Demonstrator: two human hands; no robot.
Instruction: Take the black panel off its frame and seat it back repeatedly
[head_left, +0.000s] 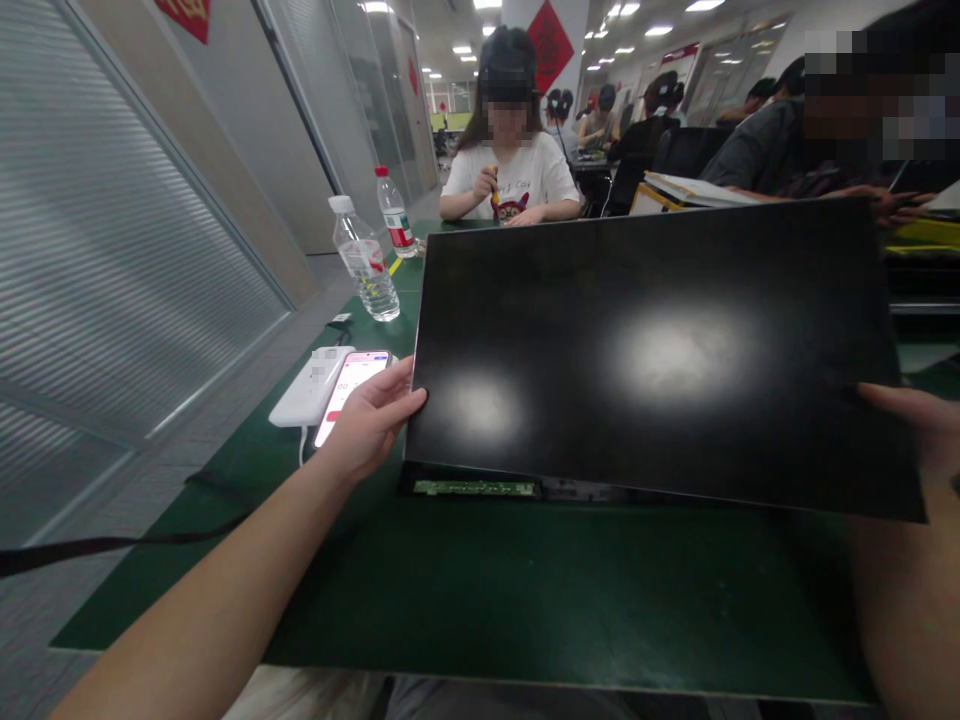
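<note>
A flat black panel (652,360) is held up between the two hands at a tilt over the green bench (525,590), its wide face toward the wearer. The left hand (379,415) is closed on the left edge, thumb on the front and fingers partly behind; the right hand (926,430), somewhat blurred, has its thumb over the face near the right edge, while its fingers are hidden, so how far they curl behind cannot be told. For a sheet this broad, an even two-sided hold seems right: the force is best carried by the edges, with the thumbs light on the glossy face, so that nothing smears or flexes. Both sides do well to move at one pace, since a lead from either hand would twist the panel. Just below its lower edge, toward the left, shows a green circuit board (474,489); whether it is joined to the panel cannot be told, so that edge deserves slow, gentle handling, with no weight let down on the board. Beyond the left hand lie a lit phone (360,385) and a white slab (307,390), with a water bottle (365,262) farther back; the left corners call for a clear margin from all three.
</note>
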